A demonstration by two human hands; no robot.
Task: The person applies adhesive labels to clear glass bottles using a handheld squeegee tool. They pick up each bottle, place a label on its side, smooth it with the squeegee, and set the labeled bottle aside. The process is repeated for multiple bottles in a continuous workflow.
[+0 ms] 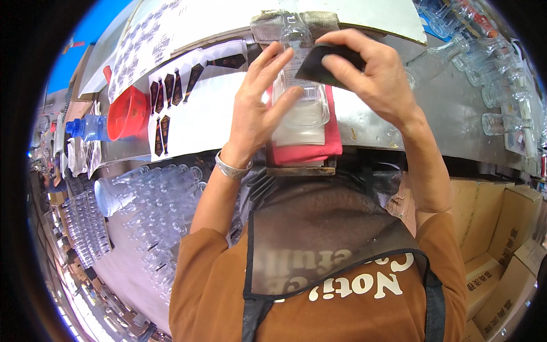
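A clear glass bottle point(300, 114) with a printed label lies on its side, its neck pointing away from me. Under its body are a white pad and a red cloth point(335, 137); its neck end rests over a folded grey cloth point(322, 21). My left hand point(259, 94) is at the bottle's left side, fingers spread and thumb over the label, seemingly touching the glass. Between the thumb and fingers of my right hand point(376, 71) is a thin black flat scraper point(319, 67), held just above the bottle's right side. Motion blurs that hand slightly.
Dark tie-shaped labels point(178, 88) lie on a white sheet point(199, 114) at left, near a red bowl point(126, 117) and a blue-capped bottle point(91, 128). Glass bottles point(504, 80) crowd the right; several more point(159, 211) stand lower left. Cardboard boxes point(496, 228) are lower right.
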